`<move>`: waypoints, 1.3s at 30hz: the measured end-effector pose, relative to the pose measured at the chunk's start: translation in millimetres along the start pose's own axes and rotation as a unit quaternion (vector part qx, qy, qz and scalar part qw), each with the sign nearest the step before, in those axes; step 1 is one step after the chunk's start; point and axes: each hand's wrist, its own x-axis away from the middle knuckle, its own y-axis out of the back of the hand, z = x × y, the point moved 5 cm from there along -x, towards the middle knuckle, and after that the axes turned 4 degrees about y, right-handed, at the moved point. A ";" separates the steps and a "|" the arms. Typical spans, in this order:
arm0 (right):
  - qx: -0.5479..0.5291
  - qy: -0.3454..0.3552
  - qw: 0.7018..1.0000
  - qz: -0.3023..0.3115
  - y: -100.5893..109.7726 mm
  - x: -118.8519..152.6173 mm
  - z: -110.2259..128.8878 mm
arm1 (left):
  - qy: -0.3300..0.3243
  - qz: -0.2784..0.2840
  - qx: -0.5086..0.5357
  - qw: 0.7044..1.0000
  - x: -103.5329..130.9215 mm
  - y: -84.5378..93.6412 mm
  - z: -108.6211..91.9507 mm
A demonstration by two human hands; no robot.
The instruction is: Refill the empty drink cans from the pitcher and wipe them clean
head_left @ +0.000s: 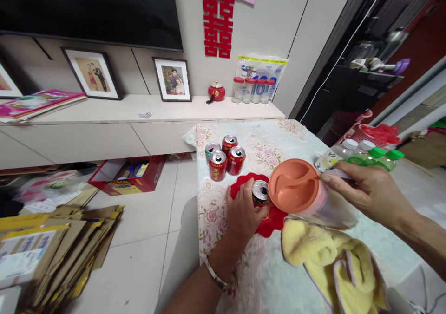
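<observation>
My left hand [243,212] is wrapped round an opened drink can [260,191] that stands over a red scalloped mat [270,225]. In my right hand [369,191] is the handle of a clear plastic pitcher [337,212] with an orange lid [295,186]. The pitcher is tipped to the left, its lid side close against the can's top. Whether liquid flows between them I cannot tell. Farther back, several opened cans cluster together, among them a red can [218,167] and a green one [210,150]. A crumpled yellow towel [311,246] lies below the pitcher.
A flowered tablecloth [268,153] covers the table. Plastic bottles with green caps [377,155] stand at its right edge. Behind is a white cabinet [202,111] with red-lidded jars [246,91] and a red pot [216,92]. Flattened cardboard [87,239] lies on the floor at left.
</observation>
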 end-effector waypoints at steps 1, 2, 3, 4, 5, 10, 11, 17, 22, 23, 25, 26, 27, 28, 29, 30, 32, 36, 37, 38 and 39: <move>0.006 0.008 1.000 0.000 0.4 -1.1 1.6 | 0.002 0.003 0.002 1.000 0.1 -0.2 0.2; 0.012 0.015 1.000 0.002 0.9 -2.1 3.3 | 0.004 0.006 0.005 1.000 0.2 -0.4 0.4; 0.018 0.023 1.000 0.002 1.3 -3.0 4.8 | 0.007 0.009 0.007 1.000 0.4 -0.7 0.7; 0.024 0.029 0.999 0.003 1.8 -3.8 6.2 | 0.008 0.011 0.009 1.000 0.6 -1.0 0.9; 0.029 0.035 0.999 0.002 2.3 -4.5 7.4 | 0.009 0.013 0.010 1.000 0.7 -1.3 1.0; 0.045 0.058 0.997 0.003 3.3 -7.4 10.6 | 0.006 0.011 0.012 1.000 1.0 -1.7 1.0; 0.047 0.059 0.997 0.005 3.3 -8.0 10.7 | 0.005 0.011 0.013 1.000 1.0 -1.6 1.0; 0.055 0.057 0.997 0.016 4.3 -12.1 12.8 | 0.000 0.008 0.004 1.000 0.3 -0.1 0.1; 0.063 0.063 0.996 0.022 4.8 -14.2 16.0 | 0.002 0.003 0.010 1.000 -0.1 0.8 -0.5; 0.064 0.067 0.995 0.020 5.0 -14.5 16.4 | 0.001 0.003 0.011 1.000 0.0 0.8 -0.6; 0.069 0.078 0.994 0.017 5.7 -15.0 17.5 | -0.001 0.002 0.009 1.000 0.3 0.9 -0.4; 0.072 0.084 0.994 0.018 5.8 -15.3 18.1 | -0.001 0.002 0.006 1.000 0.6 0.9 -0.2; 0.075 0.090 0.993 0.018 6.1 -15.7 18.8 | -0.001 0.003 0.003 1.000 0.8 0.8 0.0; 0.079 0.096 0.992 0.019 6.4 -16.2 19.5 | -0.001 0.004 0.001 1.000 1.1 0.6 0.2; 0.082 0.101 0.991 0.018 6.8 -16.7 20.3 | -0.001 0.003 -0.002 1.000 1.3 0.5 0.3; 0.085 0.105 0.991 0.018 7.3 -17.4 21.1 | -0.002 0.002 -0.003 1.000 1.6 0.3 0.2; 0.087 0.105 0.990 0.022 7.8 -18.8 21.7 | -0.003 0.000 -0.002 1.000 1.8 0.2 -0.2; 0.076 0.089 0.993 0.031 7.8 -20.6 20.0 | -0.006 -0.004 0.002 1.000 1.5 0.6 -1.3; 0.074 0.080 0.993 0.036 7.6 -20.7 19.0 | -0.006 -0.005 0.003 1.000 1.5 0.8 -1.4; 0.073 0.071 0.994 0.041 7.2 -20.7 17.8 | -0.006 -0.005 0.003 1.000 1.4 1.0 -1.4; 0.072 0.061 0.994 0.046 6.7 -20.6 16.6 | -0.006 -0.006 0.004 1.000 1.3 1.2 -1.4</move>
